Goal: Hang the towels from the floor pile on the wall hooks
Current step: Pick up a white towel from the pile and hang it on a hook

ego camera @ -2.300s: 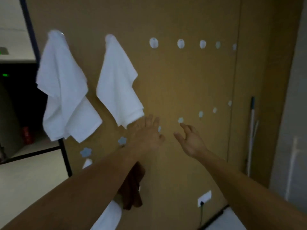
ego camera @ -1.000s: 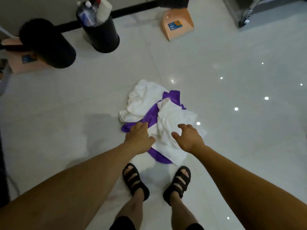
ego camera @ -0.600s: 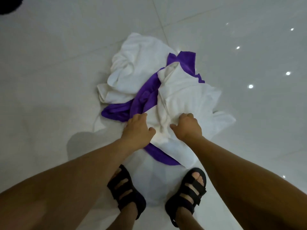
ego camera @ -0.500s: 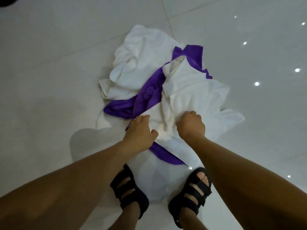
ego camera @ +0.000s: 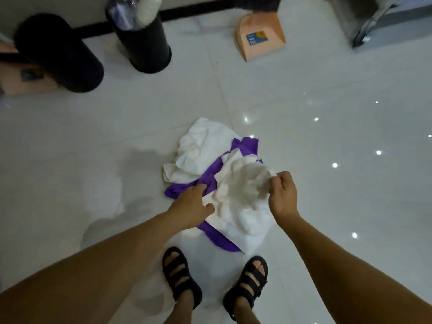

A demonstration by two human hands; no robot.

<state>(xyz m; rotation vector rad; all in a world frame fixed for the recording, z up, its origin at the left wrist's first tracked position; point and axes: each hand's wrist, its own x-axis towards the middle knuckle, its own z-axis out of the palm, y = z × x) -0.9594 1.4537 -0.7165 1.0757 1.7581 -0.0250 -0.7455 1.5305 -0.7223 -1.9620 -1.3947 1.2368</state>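
Bin [ego camera: 145, 43]: standing by the far wall with bottles sticking out of it, well apart from the pile.
Pile [ego camera: 236, 225]: lying on the floor [ego camera: 93, 136] just ahead of the sandals [ego camera: 180, 274]; three towels are tangling together in it.
Rear towel [ego camera: 201, 148]: white, lying crumpled at the pile's far left, with neither hand touching it.
Left hand [ego camera: 191, 206]: fingers lying apart and fairly straight, resting on the pile's near left edge where the purple towel and top towel are meeting; clamping nothing.
Purple towel [ego camera: 211, 175]: thin, running under the top towel and showing at both ends. It is likely to come dragging along if the top one is pulled fast.
Top towel [ego camera: 243, 192]: white terry, bunching up in the middle, with its right edge being held up off the pile. Judging it soft, limp, light, neither fragile nor slippery. It will be sagging from any single hold, so a corner or hem is the place to take it. A second hold along the same hem would be spreading it for a hook.
Dustpan [ego camera: 261, 38]: peach, lying near the far wall, well apart from the pile.
Right hand [ego camera: 282, 195]: fingers and thumb closing together on the top towel's right edge, pinching it and holding it raised.
Hooks: not showing in this view.
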